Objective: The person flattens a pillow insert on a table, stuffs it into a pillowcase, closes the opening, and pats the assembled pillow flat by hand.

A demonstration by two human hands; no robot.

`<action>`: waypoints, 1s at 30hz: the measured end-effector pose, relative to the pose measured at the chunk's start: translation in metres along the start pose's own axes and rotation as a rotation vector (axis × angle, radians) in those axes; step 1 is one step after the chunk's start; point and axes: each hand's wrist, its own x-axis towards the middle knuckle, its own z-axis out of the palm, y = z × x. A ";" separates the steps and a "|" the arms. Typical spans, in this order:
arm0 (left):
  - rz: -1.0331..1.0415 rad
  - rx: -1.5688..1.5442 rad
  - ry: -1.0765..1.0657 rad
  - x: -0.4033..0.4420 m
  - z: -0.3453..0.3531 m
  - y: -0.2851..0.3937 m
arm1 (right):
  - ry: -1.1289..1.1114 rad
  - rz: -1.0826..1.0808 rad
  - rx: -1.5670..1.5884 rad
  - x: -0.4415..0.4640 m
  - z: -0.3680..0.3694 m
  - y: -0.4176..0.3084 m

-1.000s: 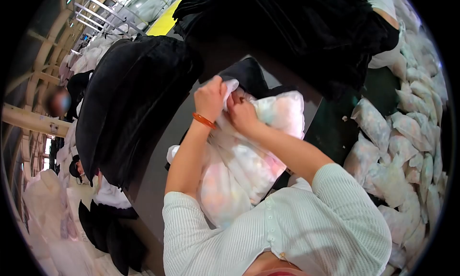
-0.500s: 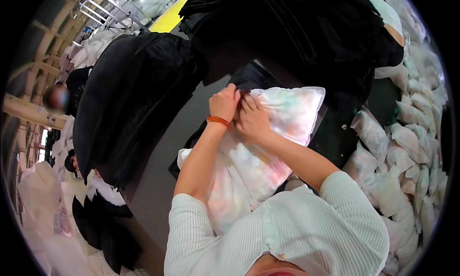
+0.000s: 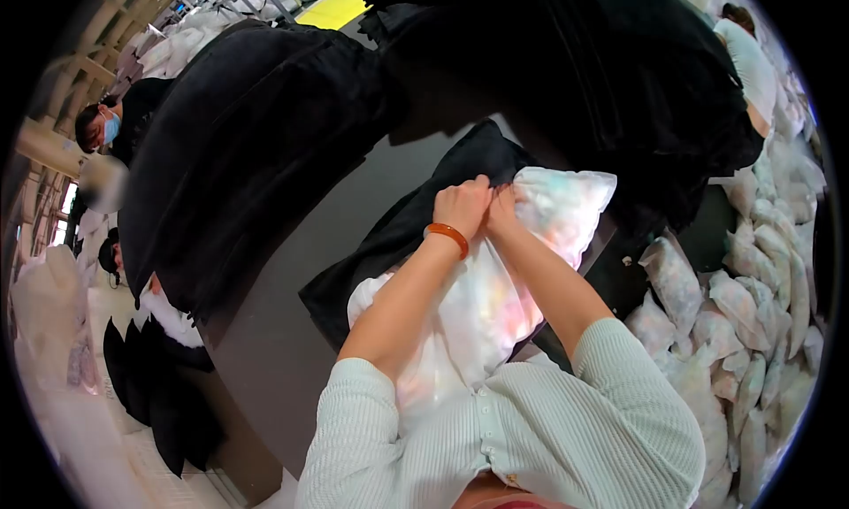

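A white, see-through cushion filled with pale coloured pieces (image 3: 482, 283) lies against my front, over the edge of the grey table (image 3: 283, 288). Under and behind it is a black fabric piece (image 3: 411, 221). My left hand (image 3: 462, 206), with an orange bangle on the wrist, has its fingers closed at the line where black fabric and white cushion meet. Right beside it, my right hand (image 3: 504, 206) is closed on the upper part of the white cushion. The fingertips of both hands are partly hidden, and the hands nearly touch.
Large black fabric piles stand at the left (image 3: 256, 129) and at the back right (image 3: 575, 76). Many stuffed white bags (image 3: 734, 314) lie heaped at the right. A masked person (image 3: 106, 129) is at the far left, another person (image 3: 750, 67) at the upper right.
Both hands have moved right and slightly down. The right hand's fingers, spread on the cushion half a second ago, are drawn together now. More of the black piece shows at the left.
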 end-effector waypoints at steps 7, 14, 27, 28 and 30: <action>0.048 0.049 -0.107 -0.015 0.007 0.001 | 0.048 -0.011 0.017 0.028 0.015 0.001; -0.349 0.419 -0.211 -0.070 -0.069 -0.064 | 0.101 -0.179 0.103 0.019 0.005 -0.001; -1.317 -0.570 -0.020 -0.287 -0.191 -0.178 | -0.475 -0.633 0.761 -0.124 -0.148 -0.177; -1.352 -0.843 0.001 -0.303 -0.185 -0.173 | -0.476 -0.642 0.759 -0.129 -0.146 -0.191; -1.168 -1.257 0.030 -0.333 -0.151 -0.156 | -0.813 -0.447 0.661 -0.135 -0.140 -0.213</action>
